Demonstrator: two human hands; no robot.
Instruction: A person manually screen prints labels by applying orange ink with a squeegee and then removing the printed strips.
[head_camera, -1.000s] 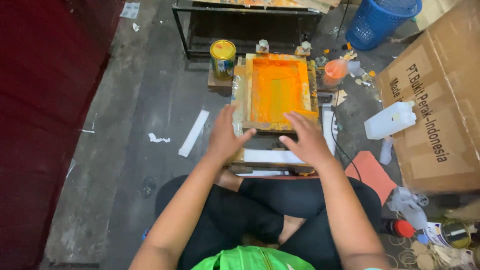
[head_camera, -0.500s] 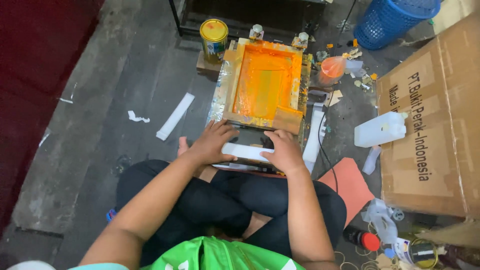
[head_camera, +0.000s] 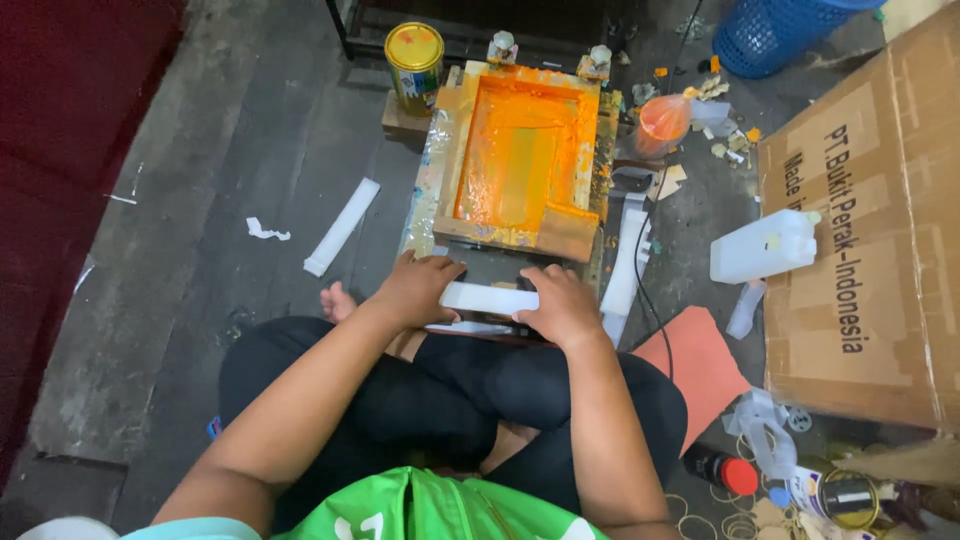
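I sit cross-legged on the floor. A wooden screen-printing frame (head_camera: 448, 180) coated with orange ink lies in front of my knees. Just below its near edge lies a white flat strip (head_camera: 488, 298) on a dark board. My left hand (head_camera: 415, 287) grips the strip's left end and my right hand (head_camera: 562, 303) grips its right end. A wooden squeegee block (head_camera: 567, 231) rests at the frame's near right corner.
A yellow-lidded paint tin (head_camera: 414, 60) stands at the frame's far left. An orange-stained cup (head_camera: 662, 122) and a white jerrycan (head_camera: 764, 248) lie to the right. A large cardboard box (head_camera: 870, 230) fills the right side. A blue basket (head_camera: 775, 28) stands far right, with white strips (head_camera: 342, 226) left.
My hands have drawn back from the frame's near edge toward my lap and now hold the white strip. The camera has tilted downward.
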